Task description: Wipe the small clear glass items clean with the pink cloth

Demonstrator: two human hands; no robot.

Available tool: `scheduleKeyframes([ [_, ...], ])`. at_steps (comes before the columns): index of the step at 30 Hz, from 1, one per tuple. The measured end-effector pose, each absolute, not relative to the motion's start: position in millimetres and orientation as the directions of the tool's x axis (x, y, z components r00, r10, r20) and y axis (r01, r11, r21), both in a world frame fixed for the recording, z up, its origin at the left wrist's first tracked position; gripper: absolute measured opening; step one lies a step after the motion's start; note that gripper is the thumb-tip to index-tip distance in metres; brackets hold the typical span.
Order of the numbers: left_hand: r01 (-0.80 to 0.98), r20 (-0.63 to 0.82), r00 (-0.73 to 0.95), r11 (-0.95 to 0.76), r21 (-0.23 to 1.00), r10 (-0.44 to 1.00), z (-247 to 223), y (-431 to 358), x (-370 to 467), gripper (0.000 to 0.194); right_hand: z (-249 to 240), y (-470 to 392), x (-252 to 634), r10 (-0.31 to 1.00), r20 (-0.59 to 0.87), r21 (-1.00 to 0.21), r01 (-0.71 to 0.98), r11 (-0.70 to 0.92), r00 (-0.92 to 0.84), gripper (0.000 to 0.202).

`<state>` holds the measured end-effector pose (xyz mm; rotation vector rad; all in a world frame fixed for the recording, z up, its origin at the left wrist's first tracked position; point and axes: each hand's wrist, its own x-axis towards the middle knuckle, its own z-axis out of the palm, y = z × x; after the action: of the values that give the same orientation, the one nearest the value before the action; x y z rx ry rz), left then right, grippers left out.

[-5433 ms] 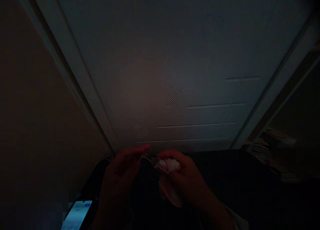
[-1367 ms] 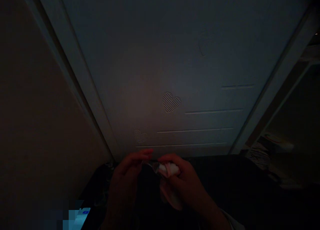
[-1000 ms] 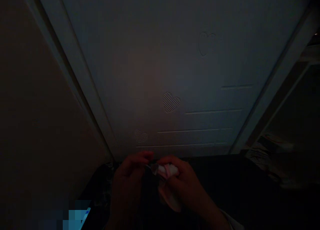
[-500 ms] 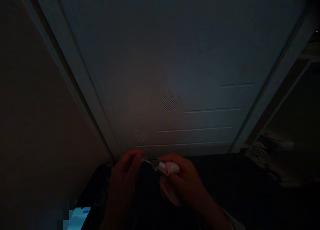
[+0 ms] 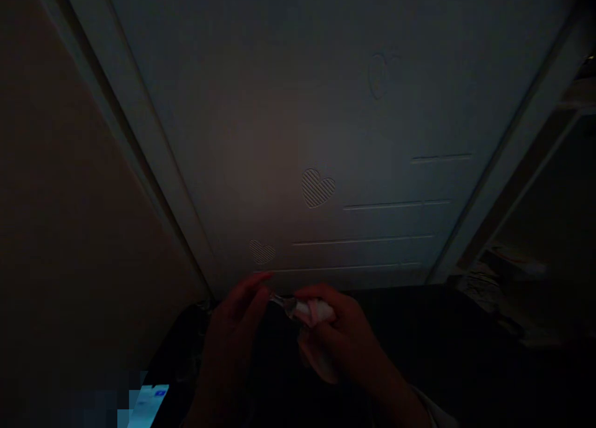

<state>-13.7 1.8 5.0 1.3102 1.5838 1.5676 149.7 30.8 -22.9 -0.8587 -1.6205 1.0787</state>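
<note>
The scene is very dark. My right hand [image 5: 344,328] is closed around a small pink and white object [image 5: 316,312], whose kind I cannot make out. A thin, shiny end of it points left toward my left hand [image 5: 237,322]. The left index finger is lifted off the thumb, and the thumb tip is beside that shiny end; whether the left fingers grip it is too dim to tell. A pinkish flap hangs below the right fingers.
A pale panel [image 5: 242,136] with embossed hearts and lines stands in front. A brownish surface [image 5: 69,198] is at the left. A lit screen [image 5: 149,406] shows at the lower left. Dim shelving with blurred items [image 5: 516,263] is on the right.
My left index finger has lifted and straightened away from the thumb. The right hand and the pink and white object have hardly moved.
</note>
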Motion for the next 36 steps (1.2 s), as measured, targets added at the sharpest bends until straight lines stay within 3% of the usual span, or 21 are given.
scheduleKeyframes([
  [12, 0.163, 0.278, -0.305, -0.237, 0.958, 0.911, 0.7, -2.0, -15.3, 0.018, -25.3, 31.6, 150.0, 0.911, 0.314, -0.942, 0.031, 0.334, -0.267, 0.033],
  [18, 0.01, 0.233, -0.324, -0.243, 0.97, 0.917, 4.2, -5.2, -9.5, 0.014, -26.5, 31.3, 148.7, 0.911, 0.348, -0.934, -0.001, 0.356, -0.22, 0.022],
  [26, 0.03, 0.271, -0.338, -0.277, 0.96, 0.901, 1.2, -1.0, -11.0, 0.008, -31.0, 33.8, 144.9, 0.921, 0.357, -0.932, -0.115, 0.343, -0.154, 0.017],
  [29, 0.085, 0.296, -0.34, -0.284, 0.955, 0.893, -1.6, 0.9, -12.0, 0.006, -32.4, 35.5, 143.8, 0.885, 0.46, -0.886, -0.101, 0.453, -0.069, 0.019],
  [32, 0.115, 0.306, -0.334, -0.284, 0.952, 0.891, -2.1, 1.4, -11.9, 0.006, -31.9, 36.2, 144.6, 0.798, 0.603, -0.798, 0.036, 0.602, 0.015, 0.018],
  [36, 0.105, 0.28, -0.333, -0.26, 0.96, 0.9, 0.7, -0.8, -9.9, 0.006, -31.8, 36.2, 146.7, 0.722, 0.692, -0.716, 0.134, 0.685, 0.009, 0.014],
])
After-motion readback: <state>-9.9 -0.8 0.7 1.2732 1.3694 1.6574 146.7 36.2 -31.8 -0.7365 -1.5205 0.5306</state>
